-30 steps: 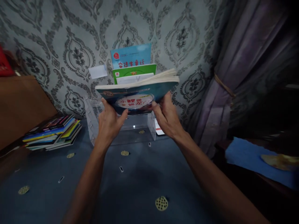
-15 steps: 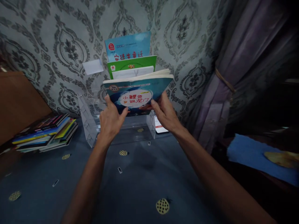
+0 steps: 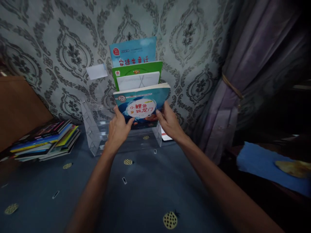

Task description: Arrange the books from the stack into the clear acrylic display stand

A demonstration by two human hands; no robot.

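Observation:
A blue picture book (image 3: 142, 108) with red Chinese lettering is held between both hands, cover toward me and slightly tilted. My left hand (image 3: 119, 127) grips its lower left side, thumb on the cover. My right hand (image 3: 168, 121) grips the lower right side, also thumb in front; its other fingers are mostly behind the book. Below and around it stands a clear acrylic tiered rack (image 3: 91, 129). Behind the held book, a white-covered book (image 3: 138, 81), a green book (image 3: 136, 67) and a light blue book (image 3: 132, 51) stand upright in steps.
A stack of books (image 3: 46, 140) lies on the left beside a brown box (image 3: 21, 110). A phone (image 3: 166, 134) lies behind the rack's right end. Patterned wallpaper (image 3: 189, 58) is behind, a tied curtain (image 3: 225, 87) at right, and a blue cloth (image 3: 259, 165) farther right.
The held book has come down a little toward the rack, both hands with it. Its pages, fanned at the upper right before, now lie together. More of the white-covered book shows.

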